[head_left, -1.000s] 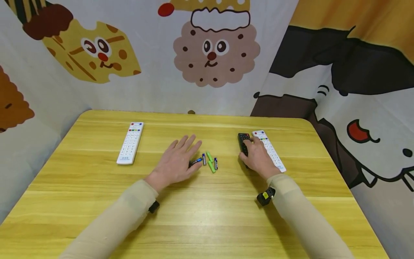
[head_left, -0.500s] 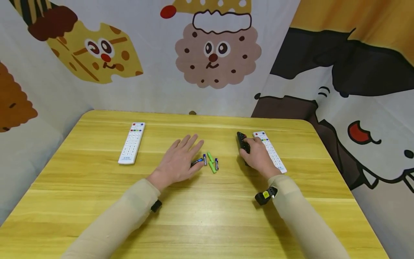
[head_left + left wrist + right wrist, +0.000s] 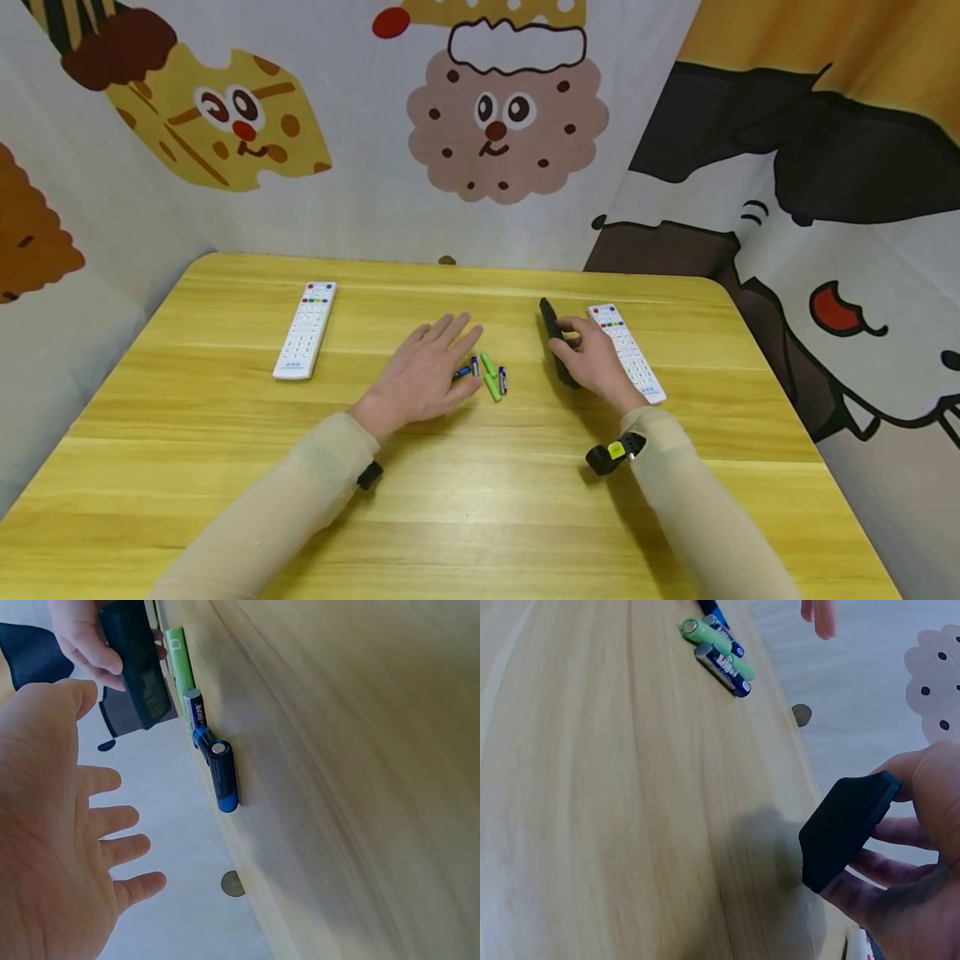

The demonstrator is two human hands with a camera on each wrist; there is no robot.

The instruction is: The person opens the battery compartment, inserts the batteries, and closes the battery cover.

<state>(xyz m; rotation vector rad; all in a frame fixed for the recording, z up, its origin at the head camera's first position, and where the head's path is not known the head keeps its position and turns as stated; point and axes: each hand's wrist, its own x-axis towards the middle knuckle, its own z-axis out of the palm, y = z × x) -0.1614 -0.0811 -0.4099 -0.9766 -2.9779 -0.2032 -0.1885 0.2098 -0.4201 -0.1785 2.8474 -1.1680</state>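
Observation:
My right hand (image 3: 597,358) grips a black remote control (image 3: 550,318) between thumb and fingers, tipped up onto its long side. In the right wrist view the remote (image 3: 847,829) shows its smooth end and back, above a shadow on the wood. My left hand (image 3: 423,372) hovers palm down with fingers spread, holding nothing. Close by its thumb lie several small batteries: green ones (image 3: 492,387) and blue ones (image 3: 502,380), one partly hidden by that hand. The left wrist view shows a blue battery (image 3: 223,778) and a green battery (image 3: 180,660) on the tabletop.
A white remote control (image 3: 630,354) lies just right of my right hand, partly covered by it. Another white remote control (image 3: 305,331) lies at the left of the wooden table (image 3: 480,525). A printed cloth (image 3: 337,221) hangs behind the table.
The black remote, lying face up a second ago, has been tilted up on its side by my right hand and shifted slightly left. My left hand has drifted a little right over the batteries.

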